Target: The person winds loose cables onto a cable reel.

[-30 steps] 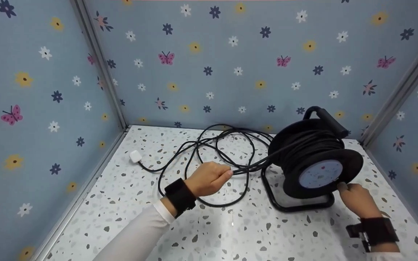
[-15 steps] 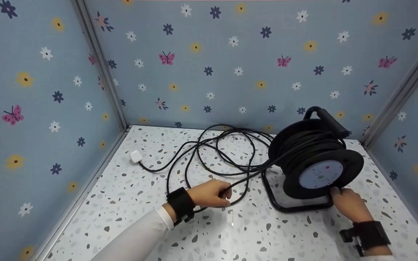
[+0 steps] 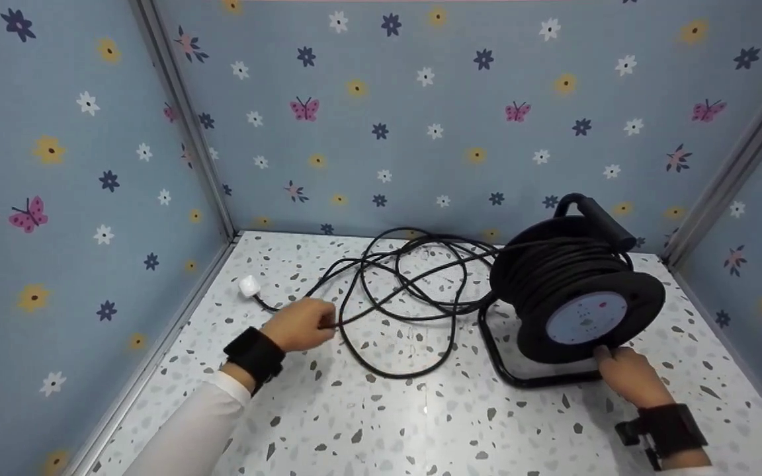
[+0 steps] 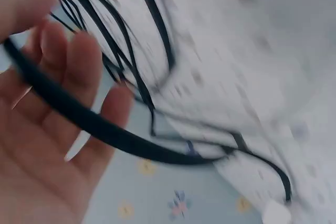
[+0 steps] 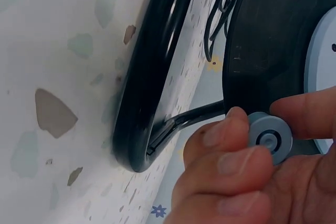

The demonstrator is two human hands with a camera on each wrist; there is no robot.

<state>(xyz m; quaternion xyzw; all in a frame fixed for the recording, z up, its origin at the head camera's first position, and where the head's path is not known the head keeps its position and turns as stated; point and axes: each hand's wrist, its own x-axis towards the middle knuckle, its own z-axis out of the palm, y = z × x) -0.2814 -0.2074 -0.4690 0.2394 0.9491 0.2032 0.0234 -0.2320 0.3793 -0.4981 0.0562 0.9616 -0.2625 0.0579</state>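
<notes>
A black cable reel (image 3: pixel 556 264) with a pale round socket face (image 3: pixel 586 318) stands on the right of the speckled surface. My left hand (image 3: pixel 299 325), out to the left, holds the black cable (image 4: pixel 105 131) between thumb and index finger. In the left wrist view the other fingers are loosely bent and the cable crosses in front of the palm. From this hand the cable runs up to the top of the reel. My right hand (image 3: pixel 635 375) pinches a grey knob (image 5: pixel 269 139) at the lower rim of the reel's disc.
Loose cable loops (image 3: pixel 402 377) lie left of the reel, ending in a white plug (image 3: pixel 249 286) at the far left. The reel's tubular stand (image 3: pixel 546 381) rests on the speckled surface. Flower-patterned walls (image 3: pixel 421 106) rise behind and at both sides.
My left hand has dropped, then swung left, drawing the cable out straighter from the reel. My right hand has shifted left along the lower rim with the knob.
</notes>
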